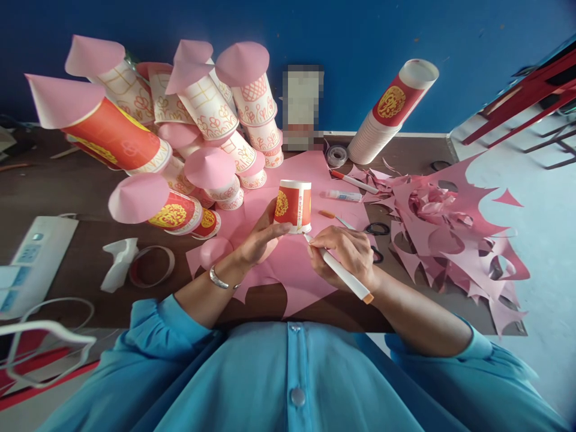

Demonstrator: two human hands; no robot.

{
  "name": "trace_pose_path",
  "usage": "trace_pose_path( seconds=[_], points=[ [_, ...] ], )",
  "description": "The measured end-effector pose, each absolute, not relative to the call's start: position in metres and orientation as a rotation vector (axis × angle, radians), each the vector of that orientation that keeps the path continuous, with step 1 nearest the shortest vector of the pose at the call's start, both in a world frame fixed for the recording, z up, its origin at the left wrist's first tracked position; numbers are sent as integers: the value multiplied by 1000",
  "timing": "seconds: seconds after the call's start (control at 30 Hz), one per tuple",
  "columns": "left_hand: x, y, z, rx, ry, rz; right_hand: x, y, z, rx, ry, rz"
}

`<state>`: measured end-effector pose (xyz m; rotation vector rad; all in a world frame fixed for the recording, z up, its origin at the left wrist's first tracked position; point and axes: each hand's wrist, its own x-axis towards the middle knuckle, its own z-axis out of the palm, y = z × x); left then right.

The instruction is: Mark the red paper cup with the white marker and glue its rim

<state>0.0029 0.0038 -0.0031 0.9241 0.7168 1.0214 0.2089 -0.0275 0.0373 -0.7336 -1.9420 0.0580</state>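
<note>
My left hand [261, 235] grips a red-and-white paper cup [292, 206] with a gold emblem, its wide rim upward. In my right hand [344, 252] is a white marker [344, 274] with an orange end, held like a pen. The marker's tip is close to the bottom edge of the cup; whether it touches, I cannot tell. Beneath both hands lie sheets of pink paper [261, 270]. An orange marker cap [326, 213], a glue stick [344, 195] and black-handled scissors [377, 229] lie just beyond my right hand.
Paper-cup towers with pink cone roofs [209, 168] crowd the left back. At the back right stands a tall stack of cups [375, 135] beside a tape roll [337, 156]. Pink paper scraps [468, 240] cover the right side. A power strip [42, 261] and tape ring [152, 267] lie left.
</note>
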Motion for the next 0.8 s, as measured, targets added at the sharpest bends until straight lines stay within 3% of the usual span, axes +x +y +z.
trace_pose_path(
  seconds=[0.8],
  points=[
    [-1, 1, -5, 1079, 763, 926, 211, -25, 37, -776, -1983, 55]
  ],
)
